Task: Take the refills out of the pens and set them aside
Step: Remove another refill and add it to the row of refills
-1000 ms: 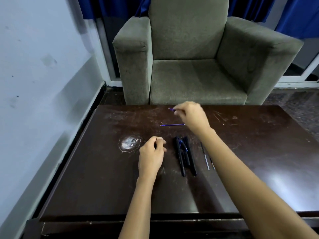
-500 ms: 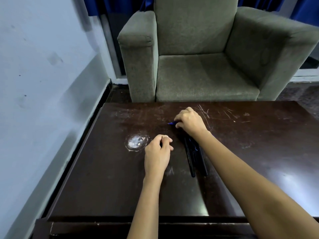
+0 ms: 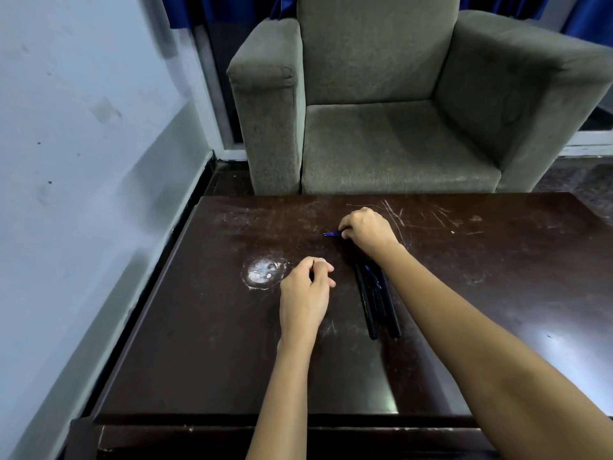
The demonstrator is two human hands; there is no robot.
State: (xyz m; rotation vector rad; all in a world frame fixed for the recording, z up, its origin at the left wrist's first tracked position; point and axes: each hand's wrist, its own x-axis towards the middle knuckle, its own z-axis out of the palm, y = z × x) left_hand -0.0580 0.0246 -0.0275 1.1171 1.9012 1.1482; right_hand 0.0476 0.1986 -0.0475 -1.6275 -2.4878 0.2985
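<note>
Several dark pens [image 3: 373, 303] lie side by side on our brown table [image 3: 199, 360]. Our right arm [image 3: 464, 327] covers their far ends, so we cannot count them. Our right hand [image 3: 368, 230] pinches a thin blue refill [image 3: 331, 234] just past the pens, and only its tip peeks out. Our left hand [image 3: 305, 293] rests just left of the pens with its fingers curled in. We cannot tell if it holds anything. Lots of table top shows right of our arm. A gray armchair [image 3: 381, 144] stands close behind the far edge, and a wall [image 3: 66, 161] runs along the left. Any words on the pens are too dark to read.
</note>
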